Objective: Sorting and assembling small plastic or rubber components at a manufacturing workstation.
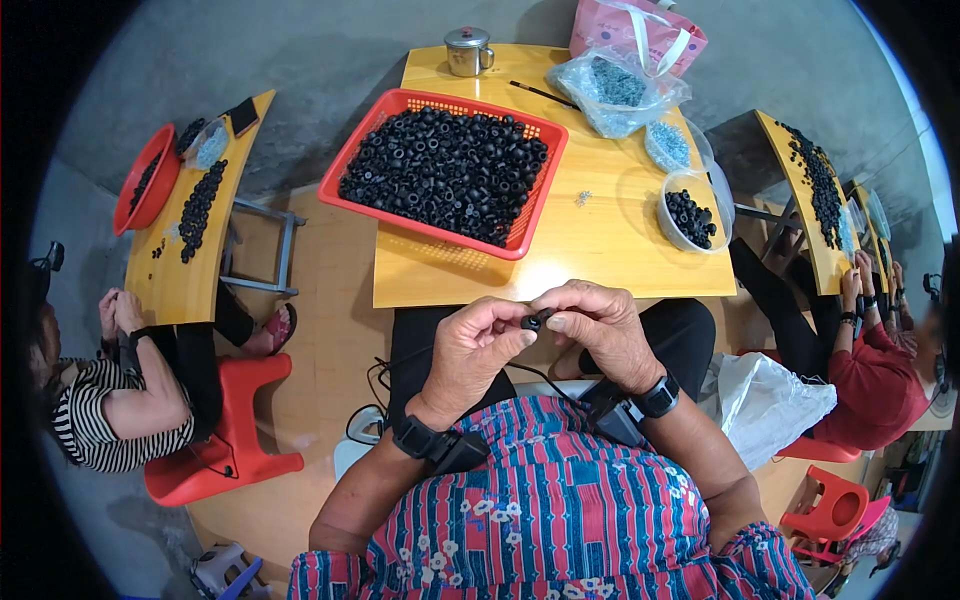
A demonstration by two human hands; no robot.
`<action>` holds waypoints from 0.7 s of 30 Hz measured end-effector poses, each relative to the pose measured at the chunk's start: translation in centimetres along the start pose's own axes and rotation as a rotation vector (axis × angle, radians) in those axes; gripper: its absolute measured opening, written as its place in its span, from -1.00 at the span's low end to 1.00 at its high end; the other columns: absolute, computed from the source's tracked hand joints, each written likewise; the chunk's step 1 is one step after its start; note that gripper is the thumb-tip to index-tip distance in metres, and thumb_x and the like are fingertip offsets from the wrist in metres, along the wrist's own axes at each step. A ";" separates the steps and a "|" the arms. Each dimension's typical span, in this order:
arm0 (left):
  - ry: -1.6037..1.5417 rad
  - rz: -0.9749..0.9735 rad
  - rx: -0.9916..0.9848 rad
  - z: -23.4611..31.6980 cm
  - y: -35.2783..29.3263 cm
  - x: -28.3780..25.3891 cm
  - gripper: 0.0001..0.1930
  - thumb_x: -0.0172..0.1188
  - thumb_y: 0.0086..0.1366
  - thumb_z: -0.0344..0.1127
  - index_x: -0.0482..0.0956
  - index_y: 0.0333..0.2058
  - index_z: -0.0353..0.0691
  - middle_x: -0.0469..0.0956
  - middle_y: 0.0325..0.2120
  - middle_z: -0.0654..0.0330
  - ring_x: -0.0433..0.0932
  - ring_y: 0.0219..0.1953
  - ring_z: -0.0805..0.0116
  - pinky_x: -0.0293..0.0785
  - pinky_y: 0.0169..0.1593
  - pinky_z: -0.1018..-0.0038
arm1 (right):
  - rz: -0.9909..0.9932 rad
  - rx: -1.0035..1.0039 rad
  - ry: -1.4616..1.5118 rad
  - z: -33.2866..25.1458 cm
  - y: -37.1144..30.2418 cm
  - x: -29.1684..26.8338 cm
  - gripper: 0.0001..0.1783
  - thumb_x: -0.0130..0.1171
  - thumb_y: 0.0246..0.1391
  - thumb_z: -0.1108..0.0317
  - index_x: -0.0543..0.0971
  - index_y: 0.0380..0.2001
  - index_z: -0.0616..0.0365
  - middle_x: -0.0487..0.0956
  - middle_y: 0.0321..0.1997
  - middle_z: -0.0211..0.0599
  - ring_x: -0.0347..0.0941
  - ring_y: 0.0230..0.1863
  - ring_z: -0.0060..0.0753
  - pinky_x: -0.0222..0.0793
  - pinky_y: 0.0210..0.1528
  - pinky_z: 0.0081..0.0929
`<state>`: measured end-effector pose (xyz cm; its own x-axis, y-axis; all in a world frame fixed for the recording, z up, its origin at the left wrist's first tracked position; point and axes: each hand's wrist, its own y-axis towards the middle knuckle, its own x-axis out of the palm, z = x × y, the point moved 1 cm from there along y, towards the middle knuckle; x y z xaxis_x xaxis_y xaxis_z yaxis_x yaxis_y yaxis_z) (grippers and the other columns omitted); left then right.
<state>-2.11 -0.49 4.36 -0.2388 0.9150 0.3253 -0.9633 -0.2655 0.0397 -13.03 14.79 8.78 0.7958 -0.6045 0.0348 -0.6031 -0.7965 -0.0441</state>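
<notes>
My left hand [478, 350] and my right hand [598, 330] meet just past the table's near edge, above my lap. Between their pinched fingertips is a small black ring-like part [532, 322]; the fingers cover much of it. Both hands are closed on it, thumbs nearly touching. Beyond them, a red plastic basket [541, 192] on the yellow table [610, 265] is heaped with similar black parts [440, 165]. At the table's right edge a clear round tub [686, 244] holds more black parts.
Small bluish pieces fill another tub [668, 147] and a plastic bag [615, 85]. A few tiny pieces [584, 198] lie mid-table. Behind are a metal mug [467, 54], a dark pen-like stick [543, 95] and a pink bag [625, 35]. People sit at tables left [125, 400] and right [880, 380].
</notes>
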 end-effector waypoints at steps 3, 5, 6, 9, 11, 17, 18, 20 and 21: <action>0.049 0.007 0.011 0.3 0.0 0.0 -0.79 0.28 0.19 -0.53 0.56 -0.18 -0.34 0.50 -0.36 0.32 0.43 -0.32 0.64 0.42 -0.20 0.69 | -0.012 -0.006 -0.012 0.1 0.0 -0.1 -0.78 0.19 0.11 0.44 0.65 -0.15 0.15 0.60 -0.28 -0.36 0.49 -0.26 -0.61 0.47 -0.23 -0.62; 0.090 0.007 0.021 0.3 0.1 0.0 -0.79 0.29 0.18 -0.53 0.56 -0.19 -0.34 0.49 -0.36 0.33 0.43 -0.32 0.64 0.41 -0.21 0.68 | -0.013 0.004 -0.010 0.0 0.1 -0.1 -0.78 0.20 0.11 0.44 0.65 -0.15 0.14 0.60 -0.30 -0.36 0.48 -0.27 -0.61 0.46 -0.23 -0.62; 0.111 0.004 0.029 0.2 0.1 -0.1 -0.79 0.30 0.18 -0.52 0.56 -0.19 -0.33 0.50 -0.36 0.34 0.43 -0.32 0.64 0.41 -0.22 0.68 | -0.014 0.009 -0.010 0.0 0.1 -0.1 -0.77 0.21 0.10 0.44 0.65 -0.15 0.14 0.60 -0.30 -0.36 0.48 -0.28 -0.61 0.45 -0.22 -0.62; 0.160 0.002 0.033 0.4 0.1 -0.1 -0.79 0.30 0.16 -0.52 0.55 -0.21 -0.33 0.49 -0.37 0.35 0.42 -0.33 0.64 0.41 -0.22 0.67 | -0.014 -0.019 -0.059 0.4 0.1 -0.3 -0.77 0.22 0.10 0.44 0.65 -0.15 0.13 0.60 -0.32 -0.37 0.47 -0.29 -0.62 0.42 -0.21 -0.61; 0.190 0.000 0.033 0.6 0.1 -0.1 -0.79 0.31 0.15 -0.53 0.55 -0.22 -0.33 0.49 -0.37 0.35 0.42 -0.33 0.64 0.41 -0.23 0.67 | -0.013 -0.017 -0.063 0.2 0.0 -0.3 -0.77 0.22 0.09 0.44 0.65 -0.15 0.12 0.60 -0.33 -0.38 0.46 -0.30 -0.62 0.40 -0.20 -0.61; 0.250 -0.012 0.038 0.9 0.1 -0.2 -0.80 0.32 0.14 -0.52 0.55 -0.24 -0.32 0.48 -0.38 0.35 0.42 -0.34 0.64 0.40 -0.25 0.67 | -0.013 -0.024 -0.088 0.2 0.0 -0.2 -0.78 0.23 0.08 0.46 0.66 -0.16 0.13 0.60 -0.35 -0.39 0.47 -0.30 -0.60 0.39 -0.19 -0.59; 0.250 -0.012 0.039 1.0 0.1 -0.1 -0.81 0.31 0.14 -0.52 0.56 -0.25 -0.32 0.48 -0.39 0.35 0.42 -0.34 0.64 0.40 -0.25 0.68 | -0.014 -0.024 -0.094 0.2 0.0 -0.3 -0.78 0.23 0.08 0.46 0.66 -0.16 0.13 0.60 -0.34 -0.38 0.47 -0.29 -0.59 0.39 -0.19 -0.59; 0.264 -0.008 0.040 1.1 0.1 -0.1 -0.82 0.32 0.14 -0.51 0.57 -0.26 -0.33 0.49 -0.40 0.34 0.42 -0.36 0.64 0.40 -0.28 0.68 | -0.012 -0.056 -0.127 0.3 0.1 -0.3 -0.78 0.23 0.07 0.47 0.66 -0.17 0.13 0.61 -0.34 -0.36 0.47 -0.29 -0.57 0.39 -0.18 -0.58; 0.278 -0.004 0.040 1.2 0.1 -0.1 -0.82 0.32 0.13 -0.51 0.57 -0.27 -0.34 0.49 -0.41 0.33 0.42 -0.37 0.64 0.40 -0.30 0.68 | -0.012 -0.072 -0.144 0.4 0.1 -0.3 -0.78 0.23 0.06 0.47 0.66 -0.17 0.13 0.61 -0.34 -0.36 0.48 -0.30 -0.56 0.39 -0.18 -0.58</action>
<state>-2.07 -0.97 5.43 -0.2646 0.9629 0.0536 -0.9601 -0.2683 0.0791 -13.33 14.90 8.38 0.7993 -0.5911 -0.1085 -0.5920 -0.8055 0.0271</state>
